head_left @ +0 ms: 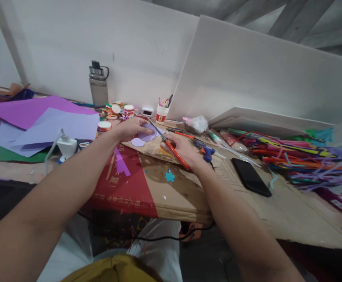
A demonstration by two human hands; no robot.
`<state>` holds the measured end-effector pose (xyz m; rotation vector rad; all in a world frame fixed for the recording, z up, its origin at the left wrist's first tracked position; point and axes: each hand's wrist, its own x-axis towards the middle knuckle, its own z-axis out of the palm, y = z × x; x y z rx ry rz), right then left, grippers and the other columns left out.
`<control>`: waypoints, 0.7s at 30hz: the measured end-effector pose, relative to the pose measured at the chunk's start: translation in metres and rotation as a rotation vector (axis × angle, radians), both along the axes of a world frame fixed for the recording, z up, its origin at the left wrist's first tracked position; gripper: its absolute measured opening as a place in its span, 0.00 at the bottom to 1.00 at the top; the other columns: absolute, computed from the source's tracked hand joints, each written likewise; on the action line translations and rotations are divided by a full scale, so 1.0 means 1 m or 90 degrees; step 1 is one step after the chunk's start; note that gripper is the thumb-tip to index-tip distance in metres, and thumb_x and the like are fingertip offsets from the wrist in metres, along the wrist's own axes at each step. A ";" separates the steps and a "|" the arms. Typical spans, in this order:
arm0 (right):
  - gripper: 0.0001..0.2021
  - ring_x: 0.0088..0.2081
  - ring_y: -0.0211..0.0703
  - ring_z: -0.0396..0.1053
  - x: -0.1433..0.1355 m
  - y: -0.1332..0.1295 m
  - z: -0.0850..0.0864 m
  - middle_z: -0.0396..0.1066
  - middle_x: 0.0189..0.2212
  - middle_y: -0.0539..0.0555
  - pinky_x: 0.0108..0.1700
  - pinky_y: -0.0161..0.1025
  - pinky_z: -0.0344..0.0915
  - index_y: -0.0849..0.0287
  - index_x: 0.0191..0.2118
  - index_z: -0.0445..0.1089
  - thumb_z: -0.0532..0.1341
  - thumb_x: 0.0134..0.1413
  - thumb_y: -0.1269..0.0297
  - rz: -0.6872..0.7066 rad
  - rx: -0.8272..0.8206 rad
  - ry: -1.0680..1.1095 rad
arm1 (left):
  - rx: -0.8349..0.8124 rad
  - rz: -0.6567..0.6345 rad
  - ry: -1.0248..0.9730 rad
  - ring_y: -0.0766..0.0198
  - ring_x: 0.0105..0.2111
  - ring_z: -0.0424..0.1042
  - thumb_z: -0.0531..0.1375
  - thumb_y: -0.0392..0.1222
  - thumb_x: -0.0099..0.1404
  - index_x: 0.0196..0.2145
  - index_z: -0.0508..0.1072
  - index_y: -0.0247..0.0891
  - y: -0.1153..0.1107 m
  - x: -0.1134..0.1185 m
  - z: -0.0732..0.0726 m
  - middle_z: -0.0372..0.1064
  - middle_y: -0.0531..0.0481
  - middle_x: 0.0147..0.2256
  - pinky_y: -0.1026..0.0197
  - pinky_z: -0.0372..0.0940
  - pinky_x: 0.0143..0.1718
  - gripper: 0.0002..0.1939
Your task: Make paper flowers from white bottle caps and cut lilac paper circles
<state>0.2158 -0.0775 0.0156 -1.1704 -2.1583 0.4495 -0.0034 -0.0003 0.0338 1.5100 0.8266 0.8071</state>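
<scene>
My left hand pinches a piece of light purple paper above the cardboard. In my right hand is a pair of scissors with orange-red handles, its blades pointing up and left at the paper's right edge. Whether the blades are parted is hard to make out. Just below the left hand lies a light purple paper circle on the cardboard. Magenta paper strips and a small teal paper flower lie nearer to me.
Purple sheets, a white plug adapter and a water bottle stand or lie at left. A paper cup of pens is at the back. Rightward lie a blue glue gun, a black phone and many pipe cleaners.
</scene>
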 end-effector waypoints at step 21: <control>0.25 0.43 0.47 0.73 0.054 0.015 0.001 0.76 0.47 0.54 0.42 0.35 0.64 0.52 0.54 0.71 0.62 0.46 0.65 -0.212 -0.187 -0.425 | 0.230 0.266 0.430 0.64 0.23 0.66 0.64 0.29 0.46 0.19 0.75 0.38 0.020 -0.011 -0.024 0.70 0.52 0.20 0.64 0.58 0.27 0.06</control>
